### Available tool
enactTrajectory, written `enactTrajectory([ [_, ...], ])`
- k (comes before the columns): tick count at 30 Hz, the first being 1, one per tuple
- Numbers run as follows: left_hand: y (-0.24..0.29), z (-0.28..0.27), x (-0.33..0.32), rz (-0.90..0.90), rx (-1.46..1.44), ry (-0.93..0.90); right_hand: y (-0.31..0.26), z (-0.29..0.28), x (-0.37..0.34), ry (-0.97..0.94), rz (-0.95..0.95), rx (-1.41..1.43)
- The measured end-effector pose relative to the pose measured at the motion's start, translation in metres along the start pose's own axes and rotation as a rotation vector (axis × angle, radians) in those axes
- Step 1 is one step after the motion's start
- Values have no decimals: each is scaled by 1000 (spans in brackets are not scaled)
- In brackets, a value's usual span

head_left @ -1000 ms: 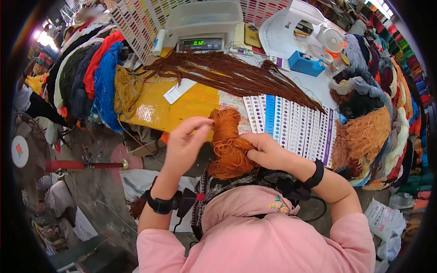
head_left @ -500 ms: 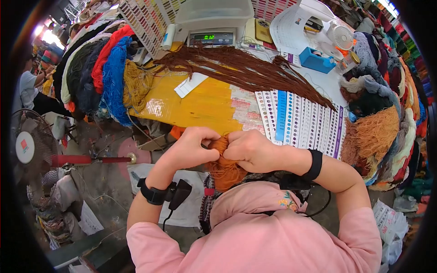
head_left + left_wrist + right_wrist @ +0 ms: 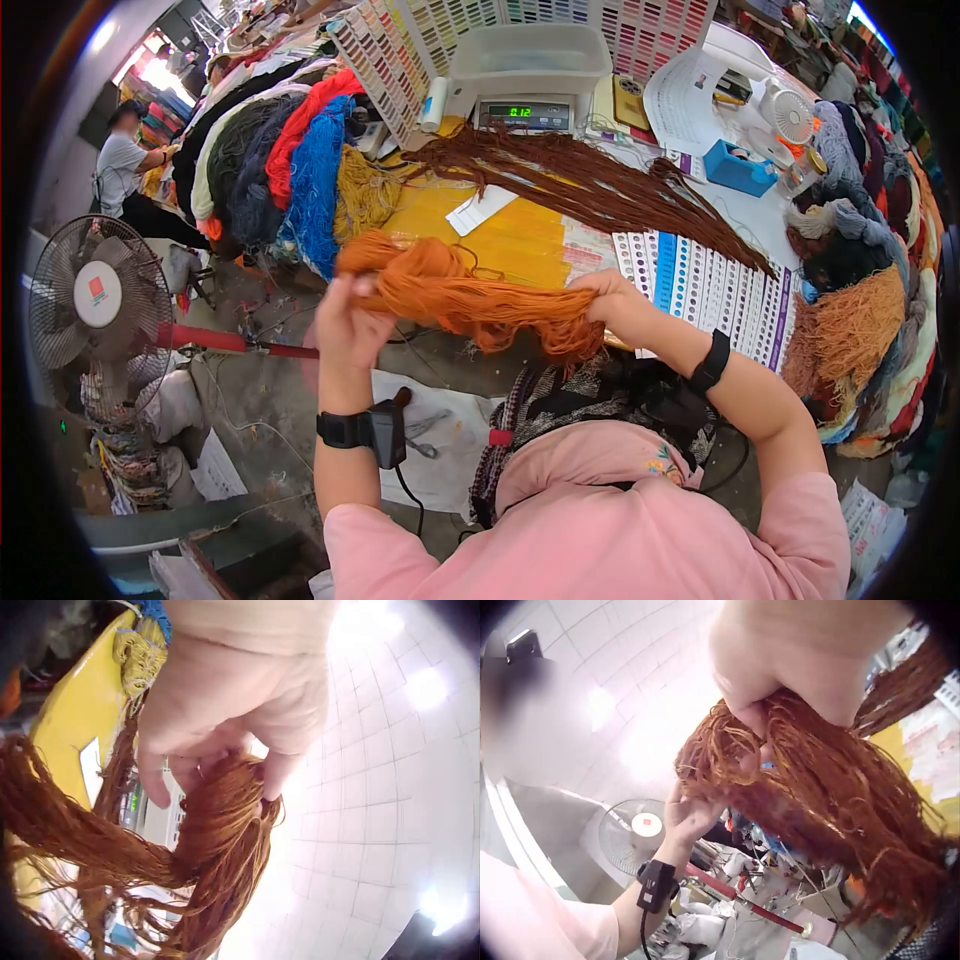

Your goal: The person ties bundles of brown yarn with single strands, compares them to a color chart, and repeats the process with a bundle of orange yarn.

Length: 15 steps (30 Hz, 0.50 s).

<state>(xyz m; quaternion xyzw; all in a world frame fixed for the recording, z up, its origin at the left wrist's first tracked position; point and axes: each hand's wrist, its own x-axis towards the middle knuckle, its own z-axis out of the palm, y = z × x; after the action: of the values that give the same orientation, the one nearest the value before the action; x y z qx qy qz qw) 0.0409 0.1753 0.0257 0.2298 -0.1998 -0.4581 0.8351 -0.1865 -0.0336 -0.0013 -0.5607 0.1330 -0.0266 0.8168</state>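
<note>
An orange-brown yarn hank [image 3: 470,300] stretches sideways between both hands, in front of the table's near edge. My left hand [image 3: 352,325] holds its bunched left end; in the left wrist view the fingers and thumb of that hand [image 3: 232,712] curl round the yarn [image 3: 217,817]. At the other end my right hand [image 3: 622,308] pinches the strands. The right wrist view has the right hand [image 3: 787,660] gripping the top of the yarn [image 3: 832,780], with loose strands hanging down.
Dark brown yarn [image 3: 590,180] lies across the yellow table surface [image 3: 520,240]. Behind it stands a scale [image 3: 525,112] reading 0.12, under a clear bin [image 3: 530,60]. Shade cards [image 3: 690,290] lie at right. A fan [image 3: 100,290] stands at left, and a person [image 3: 125,170] sits beyond.
The hands were close together on the bunched hank; they are now apart, with the hank raised and spread sideways between them. The head view has shifted, showing more of the left side.
</note>
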Motion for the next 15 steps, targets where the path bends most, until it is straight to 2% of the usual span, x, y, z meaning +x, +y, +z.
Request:
enactTrajectory([
  [1, 6, -2, 1, 52, -118, -62, -1, -5, 1, 24, 34, 86],
  [2, 12, 22, 1, 140, -118, 142, 1, -15, 4, -41, 100, -40],
  [5, 27, 48, 4, 46, 691, 102, 0, -16, -4, -87, -63, -920],
  [6, 20, 68, 4, -21, 1003, 151, -1, -17, 0, -65, -269, -1123],
  [7, 13, 87, 7, -108, 1213, 53, -17, -8, 3, -24, -369, -1017],
  [9, -10, 108, 16, 24, 1562, -234, -54, 21, 10, -6, -532, -744],
  [10, -18, 129, 20, 3, 1633, -312, -66, 33, 11, -28, -600, -575],
  [13, -28, 155, 34, -30, 1667, -491, -90, 52, 1, -244, -260, -406],
  [14, -28, 154, 38, -21, 1696, -522, -86, 49, 2, -213, -137, -331],
  [15, -32, 153, 38, 112, 1675, -451, -89, 44, -1, -218, -53, -249],
])
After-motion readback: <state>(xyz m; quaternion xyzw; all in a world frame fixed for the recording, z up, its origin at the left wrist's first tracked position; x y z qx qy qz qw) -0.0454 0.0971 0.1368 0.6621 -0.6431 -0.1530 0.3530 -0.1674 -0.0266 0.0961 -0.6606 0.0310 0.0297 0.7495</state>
